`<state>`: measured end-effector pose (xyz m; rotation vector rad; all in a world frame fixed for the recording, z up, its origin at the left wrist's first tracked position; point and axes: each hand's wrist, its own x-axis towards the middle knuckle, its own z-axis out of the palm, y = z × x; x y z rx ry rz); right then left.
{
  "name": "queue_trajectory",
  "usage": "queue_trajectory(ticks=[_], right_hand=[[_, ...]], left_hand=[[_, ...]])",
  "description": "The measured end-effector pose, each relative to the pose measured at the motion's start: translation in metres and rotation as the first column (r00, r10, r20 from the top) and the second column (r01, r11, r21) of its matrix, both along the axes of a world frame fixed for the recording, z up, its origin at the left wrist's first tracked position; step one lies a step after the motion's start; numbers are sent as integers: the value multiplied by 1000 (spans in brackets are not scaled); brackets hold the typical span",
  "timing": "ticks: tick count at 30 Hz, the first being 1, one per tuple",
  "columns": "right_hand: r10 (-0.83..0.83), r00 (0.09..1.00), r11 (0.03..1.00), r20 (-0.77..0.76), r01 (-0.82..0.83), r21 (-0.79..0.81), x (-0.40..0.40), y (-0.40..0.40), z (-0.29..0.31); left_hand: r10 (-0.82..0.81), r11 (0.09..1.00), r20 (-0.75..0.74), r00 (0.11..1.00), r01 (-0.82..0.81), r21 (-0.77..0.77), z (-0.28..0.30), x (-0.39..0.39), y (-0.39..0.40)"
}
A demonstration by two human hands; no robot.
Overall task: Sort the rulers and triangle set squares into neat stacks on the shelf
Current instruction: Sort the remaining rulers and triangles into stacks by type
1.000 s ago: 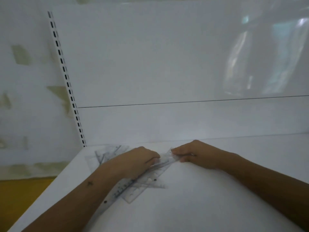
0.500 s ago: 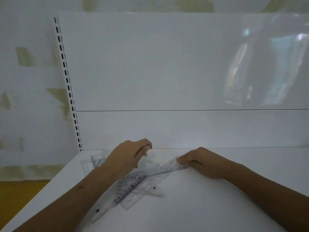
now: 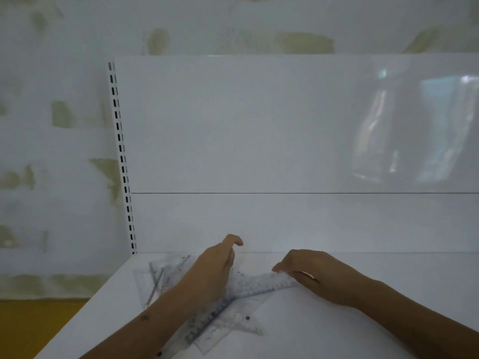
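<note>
Low in the frame, a white shelf (image 3: 324, 330) carries a loose pile of clear plastic rulers and set squares. The right hand (image 3: 315, 275), right of centre, pinches the right end of one clear ruler (image 3: 261, 283) between thumb and fingers, so its fingers are grasping that ruler. The ruler slants from the hand down to the left, crossing over the other pieces, and its left part passes under the left hand. The left hand (image 3: 212, 270) sits at lower centre with its fingers loosely curled and its index finger raised toward the back panel (image 3: 259, 125); whether it grips anything cannot be told, since the palm faces down and hides what lies beneath.

Compared with half a second ago, the left hand has lifted a little and moved toward the back of the shelf, and the right hand's pinched ruler end has risen slightly off the surface. The view has also tilted up, showing more of the wall above the panel.

Below the hands a set square (image 3: 241, 325) and further rulers lie crossed at lower centre. A second group of set squares (image 3: 163, 273) lies at lower left, near the slotted upright (image 3: 121, 156)
</note>
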<state>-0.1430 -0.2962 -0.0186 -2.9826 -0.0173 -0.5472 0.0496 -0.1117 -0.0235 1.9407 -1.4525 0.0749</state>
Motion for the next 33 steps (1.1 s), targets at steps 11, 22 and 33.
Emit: queue_trajectory(ticks=[11, 22, 33], right_hand=[[-81, 995, 986, -51, 72, -151, -13, 11, 24], [-401, 916, 908, -5, 396, -133, -186, 0, 44], [-647, 760, 751, -65, 650, 113, -410, -35, 31]], left_hand=[[-64, 998, -233, 970, 66, 0, -3, 0, 4], [-97, 995, 6, 995, 97, 14, -19, 38, -19], [-295, 952, 59, 954, 288, 99, 48, -207, -126]])
